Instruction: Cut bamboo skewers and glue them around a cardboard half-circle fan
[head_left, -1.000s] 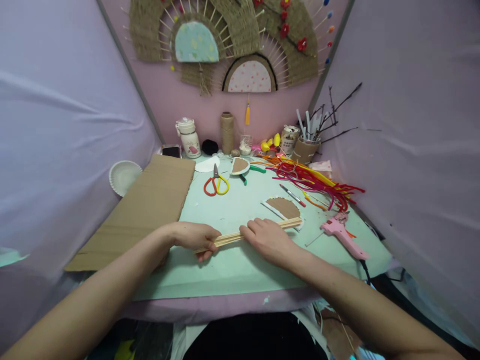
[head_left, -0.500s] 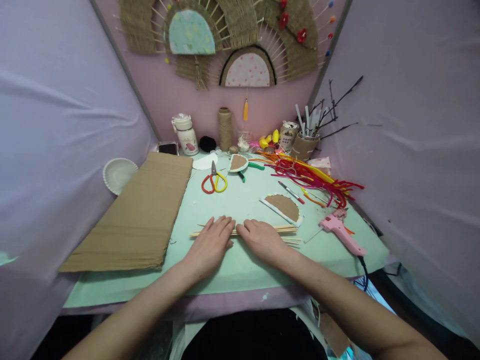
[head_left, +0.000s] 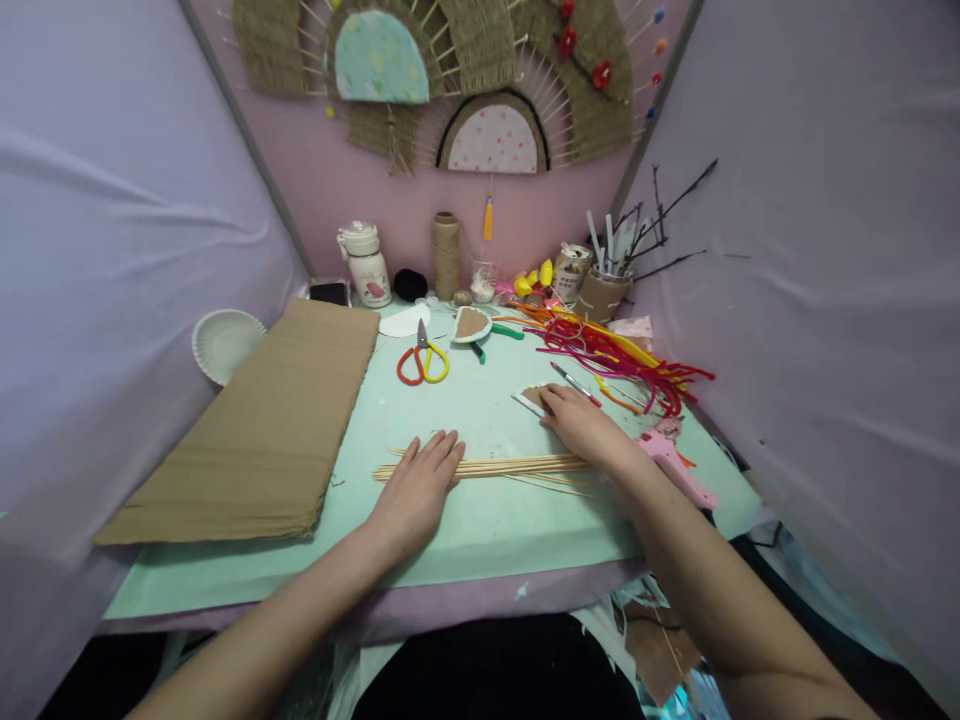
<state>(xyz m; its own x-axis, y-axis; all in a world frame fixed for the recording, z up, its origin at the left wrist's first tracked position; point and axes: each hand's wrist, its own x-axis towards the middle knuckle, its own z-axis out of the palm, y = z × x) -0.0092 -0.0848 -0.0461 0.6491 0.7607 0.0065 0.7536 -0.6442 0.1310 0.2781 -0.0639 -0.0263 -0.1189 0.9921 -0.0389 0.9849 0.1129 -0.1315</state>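
Observation:
My left hand (head_left: 421,482) lies flat with its fingers stretched out, pressing the left part of a bundle of thin bamboo sticks (head_left: 517,466) against the green tabletop. Several sticks fan out slightly at the right end. Beyond that end, my right hand (head_left: 589,425) has its fingers bent over a half-round cardboard piece (head_left: 534,396) with white edging, thumb at the straight edge. Most of this piece is hidden under the hand. A pink glue gun (head_left: 679,465) lies to the right, partly behind my right forearm.
A large cardboard sheet (head_left: 255,430) covers the left side. Scissors (head_left: 424,355), a second half-round piece (head_left: 472,324), green-handled pliers (head_left: 508,331) and a pen (head_left: 576,384) lie farther back. Pipe cleaners (head_left: 630,360) spread at right. A bottle (head_left: 367,268) and twine spool (head_left: 445,255) stand behind.
My right hand has left the bamboo sticks and moved right and away from me onto the half-round cardboard piece. My left hand stays on the sticks. The view has shifted slightly.

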